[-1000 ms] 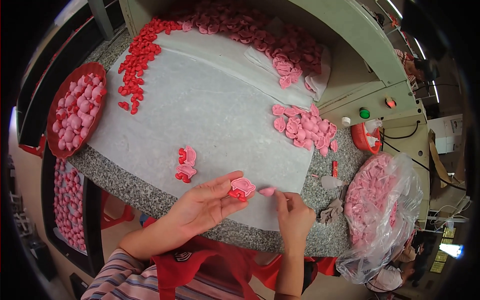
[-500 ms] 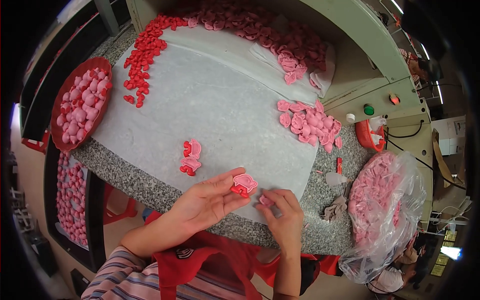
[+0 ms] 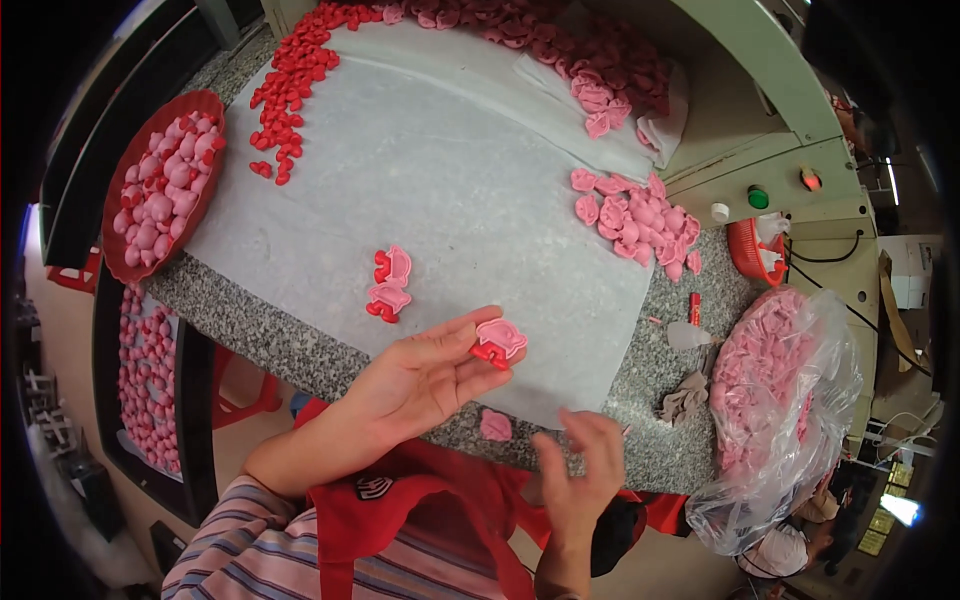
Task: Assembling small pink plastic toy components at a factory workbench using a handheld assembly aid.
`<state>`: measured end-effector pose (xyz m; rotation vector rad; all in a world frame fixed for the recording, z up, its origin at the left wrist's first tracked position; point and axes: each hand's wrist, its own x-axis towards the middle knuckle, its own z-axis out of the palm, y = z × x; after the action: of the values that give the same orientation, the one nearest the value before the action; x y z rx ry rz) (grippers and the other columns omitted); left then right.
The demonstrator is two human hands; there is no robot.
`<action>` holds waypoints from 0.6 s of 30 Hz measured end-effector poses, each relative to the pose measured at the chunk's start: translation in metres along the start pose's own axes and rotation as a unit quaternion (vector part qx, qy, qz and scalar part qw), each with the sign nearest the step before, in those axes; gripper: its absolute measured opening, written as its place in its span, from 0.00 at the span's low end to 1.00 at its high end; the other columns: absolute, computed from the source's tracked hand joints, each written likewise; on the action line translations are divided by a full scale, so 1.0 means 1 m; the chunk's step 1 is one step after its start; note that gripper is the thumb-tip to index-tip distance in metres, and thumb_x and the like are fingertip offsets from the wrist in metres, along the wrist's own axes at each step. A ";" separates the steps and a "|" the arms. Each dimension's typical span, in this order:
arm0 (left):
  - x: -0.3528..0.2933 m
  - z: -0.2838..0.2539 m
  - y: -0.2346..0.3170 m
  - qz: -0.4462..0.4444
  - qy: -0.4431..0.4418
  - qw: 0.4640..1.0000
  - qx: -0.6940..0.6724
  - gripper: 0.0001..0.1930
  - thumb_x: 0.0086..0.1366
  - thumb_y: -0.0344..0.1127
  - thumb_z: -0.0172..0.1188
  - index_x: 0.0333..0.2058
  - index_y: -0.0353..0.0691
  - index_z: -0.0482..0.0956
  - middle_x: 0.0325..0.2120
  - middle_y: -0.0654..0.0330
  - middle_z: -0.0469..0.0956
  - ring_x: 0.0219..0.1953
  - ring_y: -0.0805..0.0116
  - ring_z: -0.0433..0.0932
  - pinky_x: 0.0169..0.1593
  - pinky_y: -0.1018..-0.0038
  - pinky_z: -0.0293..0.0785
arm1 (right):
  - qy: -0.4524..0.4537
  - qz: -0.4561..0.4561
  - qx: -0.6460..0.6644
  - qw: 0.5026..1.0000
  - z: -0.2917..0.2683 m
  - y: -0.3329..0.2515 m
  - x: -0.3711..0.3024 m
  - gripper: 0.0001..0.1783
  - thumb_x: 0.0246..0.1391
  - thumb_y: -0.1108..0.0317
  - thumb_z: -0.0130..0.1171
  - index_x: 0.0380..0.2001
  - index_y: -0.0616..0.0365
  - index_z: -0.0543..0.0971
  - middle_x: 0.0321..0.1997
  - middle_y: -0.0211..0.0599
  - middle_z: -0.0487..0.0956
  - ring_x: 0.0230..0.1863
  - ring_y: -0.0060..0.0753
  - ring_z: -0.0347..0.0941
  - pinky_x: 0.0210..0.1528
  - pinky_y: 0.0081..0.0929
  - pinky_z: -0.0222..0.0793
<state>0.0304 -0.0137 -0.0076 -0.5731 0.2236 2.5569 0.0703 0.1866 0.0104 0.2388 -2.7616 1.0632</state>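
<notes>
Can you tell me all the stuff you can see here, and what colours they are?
pink-and-red piece: one, held at the left hand's fingertips
small pink piece: one, on the table edge near the right hand
assembled pieces: two, pink and red, on the white sheet
pink pile: many, right side of the sheet
red bits: many, upper left of the sheet
red tray: one, full of pink pieces, left table edge
clear bag: one, holding pink pieces, right
granite table: one, speckled grey
left hand: pinching the piece
right hand: open, empty
</notes>
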 end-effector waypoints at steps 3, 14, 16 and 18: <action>0.008 0.003 0.001 0.013 -0.015 1.000 0.008 0.19 0.63 0.33 0.48 0.52 0.34 0.61 0.46 0.50 0.67 0.52 0.56 0.66 0.55 0.65 0.66 | -0.076 -0.011 0.036 0.996 0.022 -0.023 -0.006 0.21 0.32 0.74 0.67 0.36 0.58 0.76 0.33 0.38 0.73 0.31 0.36 0.72 0.34 0.25 0.69; -0.001 0.001 -0.005 0.015 -0.024 1.000 0.007 0.20 0.62 0.32 0.49 0.52 0.34 0.60 0.46 0.49 0.67 0.53 0.55 0.65 0.55 0.64 0.66 | -0.028 -0.008 -0.004 1.000 0.022 0.033 0.033 0.13 0.37 0.75 0.63 0.32 0.62 0.79 0.37 0.38 0.78 0.41 0.34 0.71 0.44 0.27 0.66; -0.001 0.000 -0.008 0.006 -0.019 1.000 0.002 0.20 0.62 0.32 0.49 0.52 0.34 0.60 0.46 0.49 0.67 0.53 0.55 0.65 0.55 0.64 0.66 | -0.014 0.001 -0.022 1.000 0.013 0.036 0.033 0.14 0.37 0.75 0.63 0.33 0.61 0.79 0.37 0.38 0.78 0.41 0.35 0.71 0.44 0.28 0.66; 0.001 -0.001 -0.008 0.000 -0.033 0.999 0.000 0.21 0.63 0.30 0.46 0.54 0.31 0.57 0.47 0.49 0.68 0.51 0.57 0.68 0.56 0.66 0.65 | -0.001 0.010 -0.040 0.999 0.005 0.038 0.033 0.14 0.36 0.75 0.62 0.33 0.60 0.79 0.38 0.38 0.77 0.40 0.36 0.71 0.44 0.28 0.65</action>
<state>0.0341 -0.0064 -0.0098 -0.4872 0.2012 2.5711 0.0292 0.2082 -0.0106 0.2027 -2.8064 0.9562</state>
